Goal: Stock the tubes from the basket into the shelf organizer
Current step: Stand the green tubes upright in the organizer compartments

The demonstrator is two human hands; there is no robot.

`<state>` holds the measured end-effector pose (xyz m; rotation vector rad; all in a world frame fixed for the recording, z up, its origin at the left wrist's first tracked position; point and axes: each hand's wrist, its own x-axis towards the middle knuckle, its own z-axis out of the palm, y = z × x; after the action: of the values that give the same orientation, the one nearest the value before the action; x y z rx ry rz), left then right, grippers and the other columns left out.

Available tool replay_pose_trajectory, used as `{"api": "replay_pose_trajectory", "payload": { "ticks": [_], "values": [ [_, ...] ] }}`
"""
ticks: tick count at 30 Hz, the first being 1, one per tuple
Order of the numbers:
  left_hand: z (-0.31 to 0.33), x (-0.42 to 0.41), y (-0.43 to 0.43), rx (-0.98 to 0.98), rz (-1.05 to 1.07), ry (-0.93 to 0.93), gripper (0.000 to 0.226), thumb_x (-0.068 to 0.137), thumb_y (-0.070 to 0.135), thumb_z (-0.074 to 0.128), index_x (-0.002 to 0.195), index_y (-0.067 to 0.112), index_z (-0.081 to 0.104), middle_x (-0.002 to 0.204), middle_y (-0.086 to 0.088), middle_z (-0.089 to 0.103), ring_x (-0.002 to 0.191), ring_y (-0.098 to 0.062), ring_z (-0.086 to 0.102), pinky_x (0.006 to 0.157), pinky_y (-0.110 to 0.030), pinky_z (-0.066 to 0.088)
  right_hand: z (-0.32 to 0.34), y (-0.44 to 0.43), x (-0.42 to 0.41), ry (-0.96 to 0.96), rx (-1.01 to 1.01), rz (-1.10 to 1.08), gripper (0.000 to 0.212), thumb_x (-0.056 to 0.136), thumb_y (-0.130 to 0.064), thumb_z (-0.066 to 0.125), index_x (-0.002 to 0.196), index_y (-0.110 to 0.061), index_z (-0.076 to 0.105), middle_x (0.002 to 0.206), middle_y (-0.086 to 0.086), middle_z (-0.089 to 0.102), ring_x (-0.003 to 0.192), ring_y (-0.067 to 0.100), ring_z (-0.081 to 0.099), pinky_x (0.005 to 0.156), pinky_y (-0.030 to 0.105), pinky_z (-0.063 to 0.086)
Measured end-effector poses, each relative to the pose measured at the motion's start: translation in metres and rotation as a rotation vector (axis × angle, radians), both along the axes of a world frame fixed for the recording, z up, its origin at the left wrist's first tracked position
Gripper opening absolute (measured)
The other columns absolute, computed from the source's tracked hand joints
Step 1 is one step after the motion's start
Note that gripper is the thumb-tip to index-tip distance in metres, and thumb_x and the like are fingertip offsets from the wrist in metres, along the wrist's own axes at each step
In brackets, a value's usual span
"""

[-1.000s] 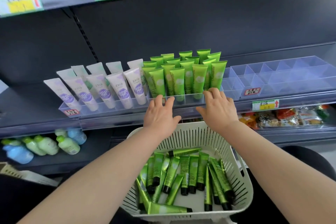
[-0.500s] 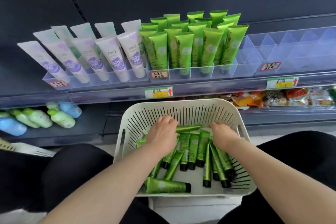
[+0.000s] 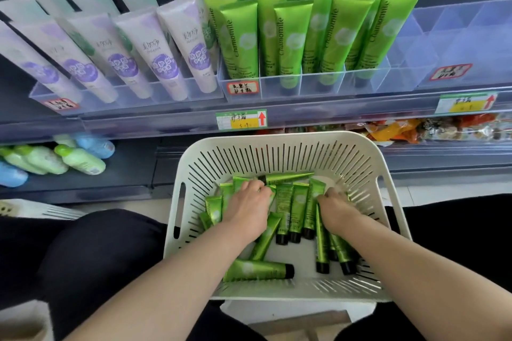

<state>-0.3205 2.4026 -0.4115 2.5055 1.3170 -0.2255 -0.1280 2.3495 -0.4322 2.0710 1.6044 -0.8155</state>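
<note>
A second ago both hands were at the front lip of the shelf organizer (image 3: pixel 321 83); half a second ago they had dropped into the white slotted basket (image 3: pixel 360 163) with fingers fairly flat. They now sit deeper among the loose green tubes (image 3: pixel 259 270) that lie in a heap on the basket floor at lower centre of the frame. The left hand (image 3: pixel 246 207) has its fingers curled round the top end of one or two of these tubes. The right hand (image 3: pixel 336 209) has its fingers bent down into the pile, but whether they clasp a tube cannot be told. The view has also tipped down and closer, so the organizer fills the top of the frame. Upright in it, the stocked green tubes (image 3: pixel 340 36) read "Chamomile" along their length. To their left, the white tubes (image 3: pixel 166 50) carry Chinese lettering above a purple roundel. A red-bordered handwritten label (image 3: pixel 242 88) is stuck to the organizer's front, its writing too blurred to read. Below it, on the shelf edge, a green-and-yellow price tag (image 3: pixel 241 120) shows a red arrow pointing up.
</note>
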Motion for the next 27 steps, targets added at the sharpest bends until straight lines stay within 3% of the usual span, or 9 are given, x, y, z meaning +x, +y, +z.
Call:
{"api": "replay_pose_trajectory", "payload": {
  "ticks": [3,7,10,14,17,20,23,25,27],
  "values": [
    [-0.003,-0.002,0.000,0.000,0.003,-0.025,0.048,0.090,0.005,0.059,0.136,0.015,0.048,0.143,-0.004,0.040,0.130,-0.021,0.035,0.110,-0.034,0.035,0.002,-0.001,0.000,-0.074,-0.022,0.017,0.059,0.085,0.005,0.044,0.141,-0.012,0.033,0.142,0.018,0.031,0.136,0.043,0.023,0.107,0.050,0.032],
    [-0.007,-0.007,-0.001,-0.015,0.016,-0.044,0.045,0.090,0.004,0.057,0.133,0.014,0.051,0.141,-0.003,0.042,0.128,-0.020,0.036,0.108,-0.035,0.037,0.005,0.002,0.005,0.027,-0.012,-0.029,0.058,0.084,0.007,0.042,0.138,-0.013,0.033,0.124,0.020,0.048,0.113,0.037,0.049,0.094,0.045,0.047],
    [-0.008,-0.009,-0.002,-0.051,0.023,-0.030,0.043,0.089,0.003,0.057,0.130,0.017,0.054,0.134,-0.001,0.049,0.124,-0.020,0.040,0.104,-0.035,0.040,0.010,0.002,0.005,0.052,0.063,-0.093,0.065,0.083,0.008,0.043,0.141,-0.016,0.028,0.111,0.017,0.059,0.101,0.032,0.056,0.084,0.041,0.052],
    [-0.008,-0.014,-0.005,-0.197,0.030,0.046,0.034,0.091,0.002,0.054,0.120,0.020,0.060,0.115,-0.002,0.060,0.107,-0.023,0.056,0.087,-0.039,0.051,0.020,0.005,-0.007,0.092,0.171,-0.088,0.041,0.089,-0.005,0.050,0.128,-0.018,0.051,0.103,0.006,0.065,0.089,0.023,0.063,0.075,0.037,0.056],
    [-0.008,-0.020,-0.006,-0.349,0.012,0.158,0.025,0.090,0.007,0.058,0.110,0.020,0.066,0.109,-0.003,0.065,0.097,-0.024,0.062,0.083,-0.038,0.054,0.031,0.006,-0.016,0.192,0.270,-0.015,0.029,0.092,-0.015,0.054,0.119,-0.023,0.059,0.091,-0.002,0.062,0.073,0.015,0.057,0.061,0.030,0.051],
    [-0.008,-0.024,-0.008,-0.440,-0.038,0.322,0.022,0.086,0.007,0.063,0.103,0.017,0.071,0.106,-0.003,0.067,0.095,-0.022,0.064,0.084,-0.037,0.056,0.044,0.007,-0.024,0.393,0.370,-0.018,0.021,0.092,-0.021,0.055,0.112,-0.021,0.062,0.088,-0.004,0.062,0.066,0.009,0.054,0.060,0.026,0.050],
    [-0.009,-0.026,-0.014,-0.454,-0.142,0.476,0.020,0.086,0.009,0.062,0.104,0.011,0.070,0.105,-0.006,0.068,0.094,-0.022,0.064,0.081,-0.036,0.056,0.047,0.005,-0.032,0.569,0.404,-0.073,0.024,0.093,-0.021,0.056,0.117,-0.019,0.061,0.077,-0.011,0.056,0.054,-0.002,0.046,0.047,0.011,0.034],
    [-0.007,-0.027,-0.018,-0.441,-0.206,0.573,0.024,0.087,0.010,0.062,0.110,0.011,0.067,0.104,-0.004,0.066,0.089,-0.021,0.062,0.075,-0.033,0.055,0.046,0.001,-0.034,0.598,0.403,-0.083,0.023,0.094,-0.021,0.056,0.116,-0.020,0.061,0.075,-0.012,0.055,0.052,-0.001,0.047,0.044,0.010,0.031],
    [-0.006,-0.026,-0.022,-0.422,-0.244,0.650,0.025,0.087,0.007,0.060,0.112,0.010,0.064,0.089,-0.002,0.059,0.075,-0.018,0.054,0.065,-0.030,0.048,0.046,-0.003,-0.034,0.574,0.404,-0.059,0.023,0.094,-0.020,0.055,0.115,-0.022,0.062,0.076,-0.009,0.059,0.052,-0.001,0.047,0.045,0.011,0.029]
  ]
}}
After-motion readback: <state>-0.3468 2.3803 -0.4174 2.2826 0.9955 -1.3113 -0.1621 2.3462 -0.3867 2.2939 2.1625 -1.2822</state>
